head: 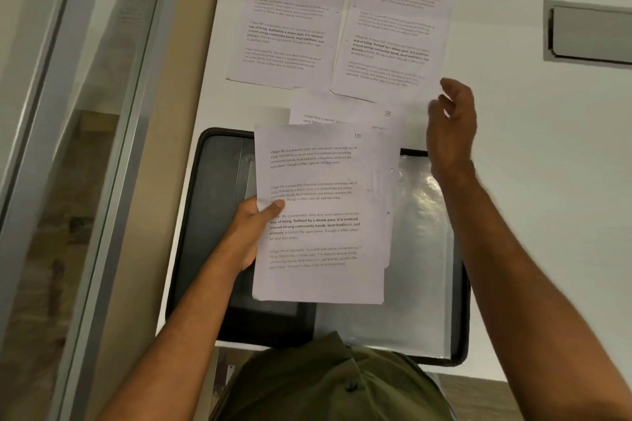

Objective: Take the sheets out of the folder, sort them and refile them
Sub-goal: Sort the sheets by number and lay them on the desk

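An open black folder (pixel 219 188) with clear plastic sleeves (pixel 420 249) lies on the white table near me. My left hand (pixel 251 232) grips a stack of printed sheets (pixel 321 215) above the folder, thumb on top; the top sheet is numbered 10. Two sheets lie side by side at the far end of the table: sheet 1 (pixel 290 24) on the left and sheet 2 (pixel 393 34) on the right. Sheet 3 (pixel 345 111) lies just below them, partly hidden by the held stack. My right hand (pixel 451 126) hovers beside sheets 2 and 3, fingers loosely spread, holding nothing.
The white table (pixel 533 147) has a recessed grey metal cable hatch (pixel 588 32) at the far right. A glass partition with a metal frame (pixel 102 147) runs along the left edge of the table. My green shirt (pixel 342 383) shows at the bottom.
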Available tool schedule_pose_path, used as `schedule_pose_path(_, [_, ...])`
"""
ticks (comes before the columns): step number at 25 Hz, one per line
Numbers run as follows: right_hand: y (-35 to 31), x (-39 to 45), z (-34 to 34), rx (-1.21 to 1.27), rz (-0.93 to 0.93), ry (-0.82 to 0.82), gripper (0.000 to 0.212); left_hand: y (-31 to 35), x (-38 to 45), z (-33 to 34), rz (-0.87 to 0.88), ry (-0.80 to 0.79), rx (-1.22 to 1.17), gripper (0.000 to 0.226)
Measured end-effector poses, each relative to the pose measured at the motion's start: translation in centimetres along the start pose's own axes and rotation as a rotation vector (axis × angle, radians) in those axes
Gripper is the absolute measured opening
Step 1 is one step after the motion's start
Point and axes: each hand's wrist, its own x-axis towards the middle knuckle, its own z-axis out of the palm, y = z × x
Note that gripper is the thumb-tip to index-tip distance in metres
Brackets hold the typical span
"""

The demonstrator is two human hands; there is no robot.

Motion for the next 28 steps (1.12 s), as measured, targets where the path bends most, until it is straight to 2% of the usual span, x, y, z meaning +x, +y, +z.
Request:
schedule_pose_path(3, [0.3, -5.6, -2.7, 0.059, 0.021, 0.048, 0.035, -0.6, -0.7, 0.2, 0.029, -0.007, -0.061, 0.023])
schedule_pose_path(6, [1.1, -10.3, -4.8, 0.055, 0.064, -0.015, 0.032, -1.4, -2.1, 0.9, 0.059, -0.032, -0.116, 0.032])
schedule_pose_path(10, [0.8, -14.1, -8.6, 0.121, 0.316, -0.316, 0.031, -2.8, -4.9, 3.1, 0.093, -0.046, -0.143, 0.033])
schedule_pose_path(13, [1.5, -16.0, -12.7, 0.058, 0.265, -0.468, 0.023, -4.4, -7.6, 6.0, 0.128, -0.065, -0.151, 0.030])
schedule_pose_path(16, [3.0, -17.0, -17.0, 0.046, 0.223, -0.439, 0.010, -6.2, -10.0, 9.6, 0.143, -0.077, -0.166, 0.034])
schedule_pose_path(19, [4.8, -17.2, -20.8, 0.054, 0.257, -0.379, 0.024, -8.3, -12.2, 13.4, 0.158, -0.081, -0.184, 0.039])
schedule_pose_path(25, [6.5, -16.6, -25.9, 0.210, 0.312, -0.276, 0.008, -12.7, -14.5, 18.1, 0.179, -0.108, -0.181, 0.044])
schedule_pose_path(28, [6.9, -15.5, -27.2, 0.245, 0.315, -0.282, 0.017, -14.5, -15.5, 20.1, 0.177, -0.055, -0.164, 0.035])
